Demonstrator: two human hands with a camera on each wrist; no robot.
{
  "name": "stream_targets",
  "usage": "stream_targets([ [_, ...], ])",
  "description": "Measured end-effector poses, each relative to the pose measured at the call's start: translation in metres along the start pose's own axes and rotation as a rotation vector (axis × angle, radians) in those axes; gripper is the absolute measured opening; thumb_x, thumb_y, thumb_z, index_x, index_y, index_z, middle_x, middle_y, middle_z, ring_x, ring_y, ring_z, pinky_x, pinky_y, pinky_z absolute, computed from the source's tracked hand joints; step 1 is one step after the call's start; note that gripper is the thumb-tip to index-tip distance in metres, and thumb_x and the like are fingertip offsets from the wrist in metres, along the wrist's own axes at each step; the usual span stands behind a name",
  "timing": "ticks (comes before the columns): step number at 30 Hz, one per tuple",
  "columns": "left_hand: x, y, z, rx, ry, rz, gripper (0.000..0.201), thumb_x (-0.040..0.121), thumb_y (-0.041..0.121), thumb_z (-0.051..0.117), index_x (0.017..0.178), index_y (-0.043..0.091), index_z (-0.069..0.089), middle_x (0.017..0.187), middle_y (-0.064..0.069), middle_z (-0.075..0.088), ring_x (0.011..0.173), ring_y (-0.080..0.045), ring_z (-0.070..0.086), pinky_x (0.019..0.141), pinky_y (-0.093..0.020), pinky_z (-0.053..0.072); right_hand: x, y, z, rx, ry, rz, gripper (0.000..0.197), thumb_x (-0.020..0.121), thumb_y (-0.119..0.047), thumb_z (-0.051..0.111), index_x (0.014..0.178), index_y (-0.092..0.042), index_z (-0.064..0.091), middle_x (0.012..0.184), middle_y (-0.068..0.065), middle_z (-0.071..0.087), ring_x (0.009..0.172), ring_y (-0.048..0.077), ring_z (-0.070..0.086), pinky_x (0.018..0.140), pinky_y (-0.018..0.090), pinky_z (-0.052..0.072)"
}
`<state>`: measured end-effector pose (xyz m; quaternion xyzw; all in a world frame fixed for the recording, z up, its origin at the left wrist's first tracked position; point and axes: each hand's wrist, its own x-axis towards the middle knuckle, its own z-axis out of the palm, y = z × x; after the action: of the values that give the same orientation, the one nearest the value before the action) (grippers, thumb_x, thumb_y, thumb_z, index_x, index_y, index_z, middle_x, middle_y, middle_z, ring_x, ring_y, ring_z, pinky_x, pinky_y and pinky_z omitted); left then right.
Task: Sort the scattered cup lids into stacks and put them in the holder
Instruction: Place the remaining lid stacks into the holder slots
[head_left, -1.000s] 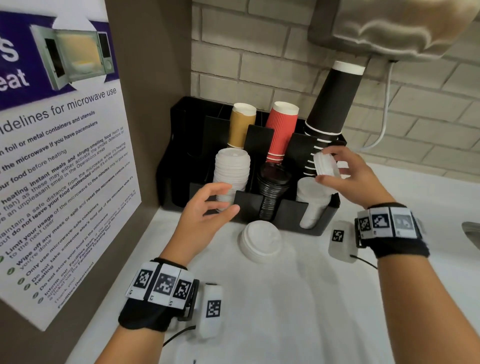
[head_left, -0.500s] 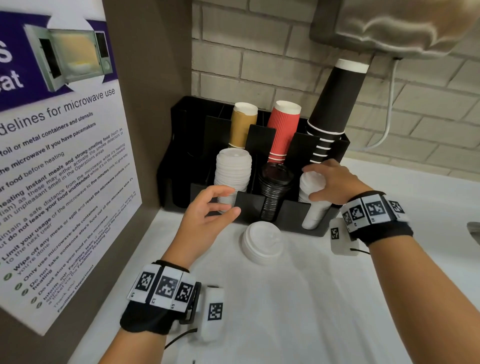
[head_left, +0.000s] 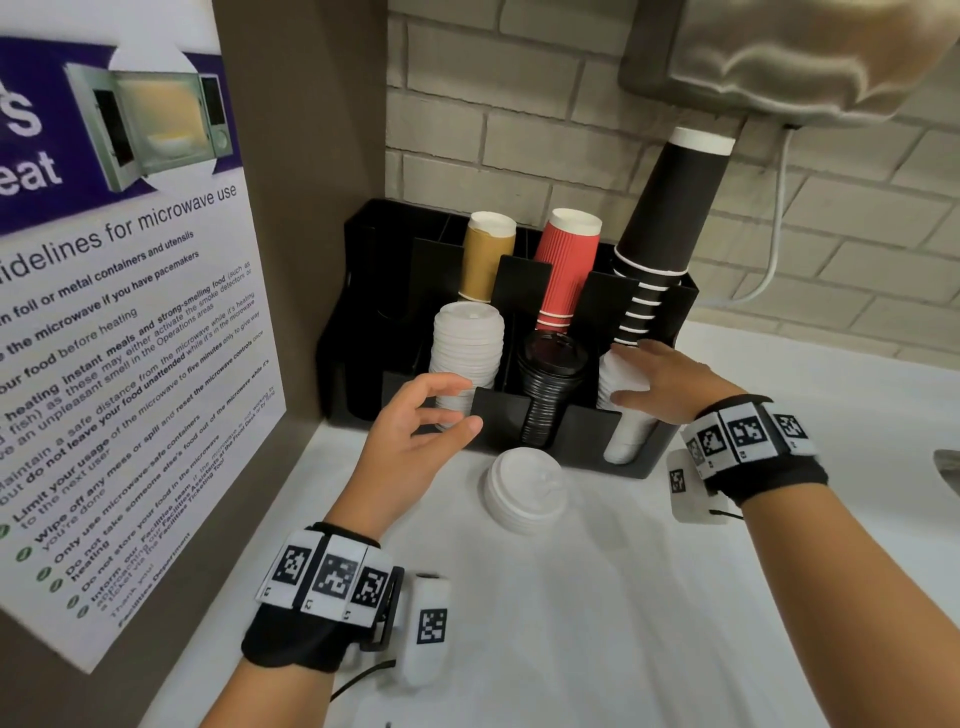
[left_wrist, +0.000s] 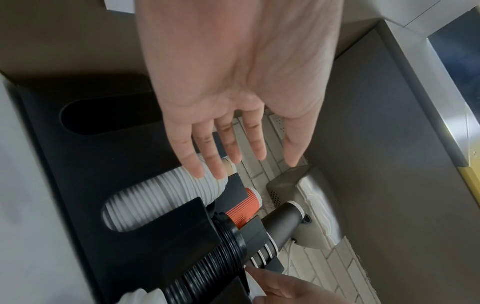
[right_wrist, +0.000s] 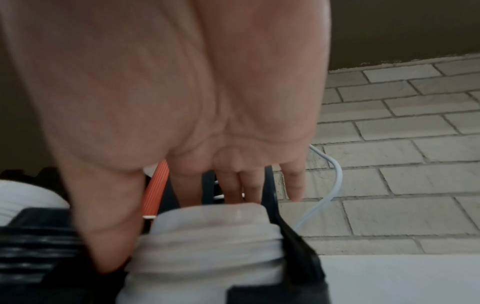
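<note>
Right hand (head_left: 670, 387) lies flat, fingers straight, on the right lid stack (head_left: 623, 410); left hand (head_left: 415, 436) hovers wide, empty. Loose lid (head_left: 524, 488) on the counter (head_left: 623, 623): judged light, thin, flexible; best pinched at its rim.

Matt black plastic holder (head_left: 644, 457), ribbed red paper cups (head_left: 563, 270), smooth white countertop (head_left: 597, 623).

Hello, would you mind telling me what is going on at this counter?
A person is sorting cup lids into a black plastic holder. Their right hand rests flat on the right-hand stack of white lids in its slot. Their left hand hovers open, holding nothing. A short stack of white lids remains on the white counter.
</note>
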<state>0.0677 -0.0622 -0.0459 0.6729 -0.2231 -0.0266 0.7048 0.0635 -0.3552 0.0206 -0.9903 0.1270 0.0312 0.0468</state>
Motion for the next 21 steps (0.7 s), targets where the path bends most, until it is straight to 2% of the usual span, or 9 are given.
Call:
stream_targets([
  [6,-0.001,0.000,0.002,-0.001,0.001,0.000,0.028,0.087,0.010,0.068,0.109,0.027,0.061,0.119,0.005,0.059,0.096,-0.007,0.062,0.077,-0.010,0.046,-0.001,-0.002,0.006,0.053,0.089,-0.088,0.062,0.089,-0.022,0.065,0.145,-0.014,0.039,0.146,0.012,0.040,0.133,0.029,0.039,0.109,0.033,0.030],
  [10,0.000,0.000,0.000,0.004,0.010,0.013,0.029,0.088,0.009,0.068,0.110,0.027,0.061,0.119,0.005,0.059,0.092,-0.004,0.063,0.077,-0.011,0.047,-0.004,-0.004,0.008,0.031,0.094,-0.059,0.060,0.090,-0.025,0.064,0.144,-0.016,0.040,0.145,0.011,0.040,0.130,0.029,0.041,0.107,0.036,0.034],
  [12,0.000,-0.001,-0.001,0.001,0.012,0.012,0.029,0.088,0.010,0.068,0.110,0.027,0.061,0.119,0.006,0.060,0.091,-0.003,0.063,0.078,-0.011,0.047,-0.012,-0.009,0.007,0.043,0.196,-0.076,0.057,0.090,-0.027,0.063,0.142,-0.016,0.043,0.143,0.010,0.041,0.129,0.029,0.041,0.106,0.041,0.036],
  [14,0.000,-0.002,-0.002,0.006,0.016,0.010,0.029,0.088,0.011,0.068,0.110,0.028,0.061,0.118,0.009,0.060,0.092,-0.002,0.063,0.078,-0.011,0.047,-0.024,-0.024,0.005,0.180,0.345,-0.177,0.044,0.087,-0.026,0.066,0.129,-0.013,0.056,0.128,0.011,0.052,0.117,0.028,0.049,0.099,0.040,0.041],
  [15,0.000,-0.003,-0.002,0.010,0.016,0.008,0.029,0.088,0.012,0.068,0.110,0.029,0.061,0.117,0.010,0.061,0.093,-0.001,0.063,0.078,-0.011,0.047,-0.032,-0.034,0.006,0.266,0.351,-0.241,0.037,0.086,-0.025,0.068,0.120,-0.012,0.061,0.117,0.010,0.057,0.107,0.026,0.054,0.094,0.035,0.044],
  [16,0.000,-0.004,-0.003,0.011,0.016,0.006,0.029,0.088,0.012,0.068,0.110,0.030,0.061,0.117,0.011,0.061,0.093,-0.001,0.064,0.078,-0.011,0.047,-0.039,-0.044,0.008,0.316,0.286,-0.295,0.032,0.085,-0.027,0.069,0.114,-0.014,0.064,0.107,0.007,0.060,0.099,0.023,0.058,0.089,0.031,0.046],
  [18,0.000,-0.005,-0.003,0.011,0.016,0.006,0.029,0.088,0.012,0.068,0.109,0.031,0.061,0.115,0.012,0.061,0.092,0.000,0.064,0.078,-0.012,0.048,-0.049,-0.063,0.019,0.255,-0.009,-0.327,0.040,0.086,-0.040,0.066,0.120,-0.020,0.060,0.105,0.003,0.061,0.097,0.020,0.059,0.087,0.027,0.047],
  [20,-0.001,-0.005,-0.004,0.008,0.020,0.007,0.029,0.088,0.012,0.068,0.108,0.032,0.061,0.113,0.012,0.062,0.091,-0.001,0.064,0.079,-0.013,0.048,-0.050,-0.075,0.036,0.051,-0.271,-0.263,0.064,0.084,-0.056,0.061,0.140,-0.028,0.042,0.123,0.006,0.055,0.114,0.024,0.053,0.093,0.030,0.043],
  [21,-0.001,-0.005,-0.005,0.007,0.019,0.008,0.029,0.088,0.012,0.068,0.108,0.032,0.061,0.113,0.013,0.062,0.092,-0.002,0.064,0.079,-0.014,0.048,-0.049,-0.078,0.045,-0.042,-0.326,-0.219,0.076,0.081,-0.062,0.060,0.145,-0.032,0.031,0.131,0.008,0.050,0.121,0.027,0.047,0.096,0.034,0.041],
])
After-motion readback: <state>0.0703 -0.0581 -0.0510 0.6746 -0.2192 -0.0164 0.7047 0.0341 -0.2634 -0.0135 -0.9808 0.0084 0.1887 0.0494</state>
